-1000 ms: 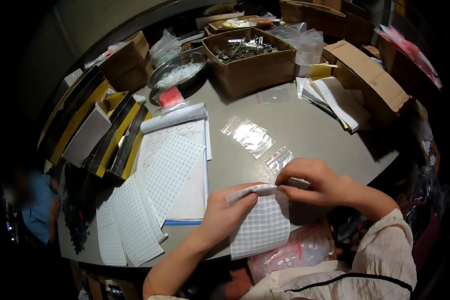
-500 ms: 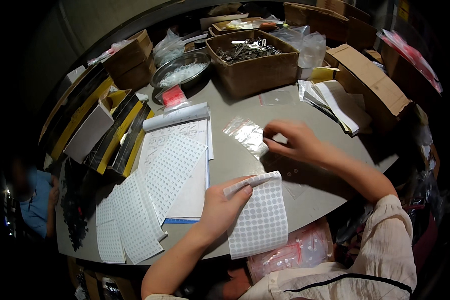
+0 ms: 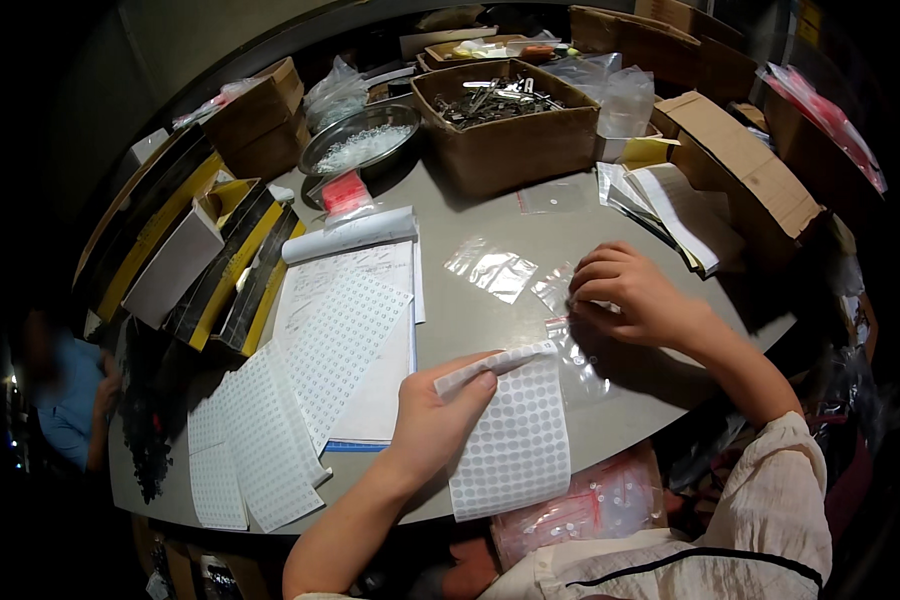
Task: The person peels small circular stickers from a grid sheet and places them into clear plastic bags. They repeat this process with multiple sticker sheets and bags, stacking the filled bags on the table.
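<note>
Here, the left hand (image 3: 438, 415) pinches a sheet (image 3: 515, 435) over the table's (image 3: 460, 215) near edge; the right hand (image 3: 625, 295) curls beside a small bag (image 3: 551, 290), its grip impossible to tell. Farther back, a carton (image 3: 510, 155) holds metal parts (image 3: 500, 104), a bowl (image 3: 408, 137) clear bits (image 3: 363, 149)

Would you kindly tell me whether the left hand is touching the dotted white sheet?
Touching: the head view shows the left hand holding the dotted white sheet, its thumb lying over the sheet's upper part.

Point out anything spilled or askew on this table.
Small dark pieces lie loose along the left of the table, uncontained, perhaps spilled. Grid-printed sheets fan out crookedly, one partly covering the notepad.
</note>
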`<state>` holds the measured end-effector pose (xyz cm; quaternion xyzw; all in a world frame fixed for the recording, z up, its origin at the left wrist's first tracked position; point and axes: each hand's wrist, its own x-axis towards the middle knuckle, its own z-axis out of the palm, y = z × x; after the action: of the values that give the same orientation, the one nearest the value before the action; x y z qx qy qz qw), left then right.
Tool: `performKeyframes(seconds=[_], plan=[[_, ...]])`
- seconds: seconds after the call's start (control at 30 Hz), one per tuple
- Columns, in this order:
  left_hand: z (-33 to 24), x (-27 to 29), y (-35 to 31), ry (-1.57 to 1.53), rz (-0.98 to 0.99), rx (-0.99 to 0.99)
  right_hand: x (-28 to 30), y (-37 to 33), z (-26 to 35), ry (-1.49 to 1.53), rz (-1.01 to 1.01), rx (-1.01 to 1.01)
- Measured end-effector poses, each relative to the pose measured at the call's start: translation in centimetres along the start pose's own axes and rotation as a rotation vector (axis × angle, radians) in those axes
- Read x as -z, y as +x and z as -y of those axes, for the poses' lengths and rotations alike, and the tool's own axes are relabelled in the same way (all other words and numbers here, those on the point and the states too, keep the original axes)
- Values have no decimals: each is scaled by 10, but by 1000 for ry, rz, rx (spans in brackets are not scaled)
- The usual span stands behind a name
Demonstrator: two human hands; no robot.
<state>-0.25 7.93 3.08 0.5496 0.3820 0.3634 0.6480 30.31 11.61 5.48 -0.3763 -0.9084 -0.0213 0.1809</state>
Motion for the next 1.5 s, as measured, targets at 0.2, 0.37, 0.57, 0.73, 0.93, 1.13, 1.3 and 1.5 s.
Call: performKeyframes(seconds=[0.2,0.37,0.57,0.73,0.93,1.13,1.3,1.5], plan=[[3,1,5,23,14,-30,4,1,44,537,-9,-59],[1,0,4,7,32,-54,-2,2,47,493,7,-48],[3,1,4,41,34,-98,-8,1,51,506,-82,-62],[0,-2,5,85,8,-95,-2,-2,51,612,-46,-145],[0,-1,6,79,5,-58,-4,-4,48,515,-63,-87],[3,-2,7,41,22,-89,-9,-7,45,533,-53,-90],[4,0,5,49,21,-106,-5,-4,46,579,-46,-120],[8,3,9,140,-16,-104,-20,34,13,446,-208,-162]])
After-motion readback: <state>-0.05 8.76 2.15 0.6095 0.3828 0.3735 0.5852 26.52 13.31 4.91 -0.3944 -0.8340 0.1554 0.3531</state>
